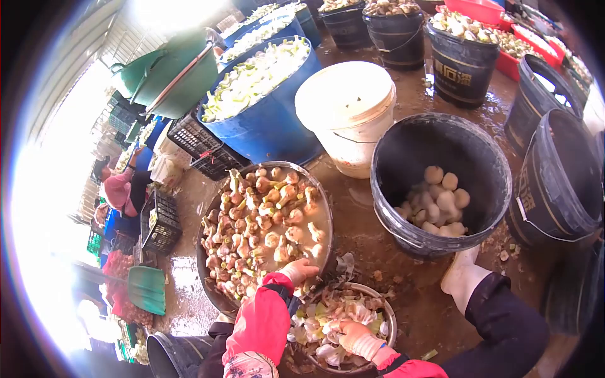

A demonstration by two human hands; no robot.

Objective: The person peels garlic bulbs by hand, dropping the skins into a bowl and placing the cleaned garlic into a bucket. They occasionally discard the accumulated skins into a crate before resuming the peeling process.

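Observation:
My left hand (300, 269) is over the near rim of a wide basin (329, 208) with bulbs of garlic (252, 220) standing in cloudy water. Its fingers look loosely stretched out, with nothing visible in them. Lower down, my right hand (357, 338) is over a metal bowl (392, 321) heaped with garlic peels (315, 321). The right fingers are bent together; whatever they may hold is hidden. Beyond the bowl stands a black bucket (391, 220) with pale peeled bulbs (438, 205) at its bottom.
A lidded white bucket (343, 94) stands behind the basin, beside a blue tub (271, 135) of pale cut pieces. More black buckets (554, 183) line the right. At left are a green shovel (146, 290), black crates (161, 220) and a person in pink (120, 189). The floor (353, 239) is wet.

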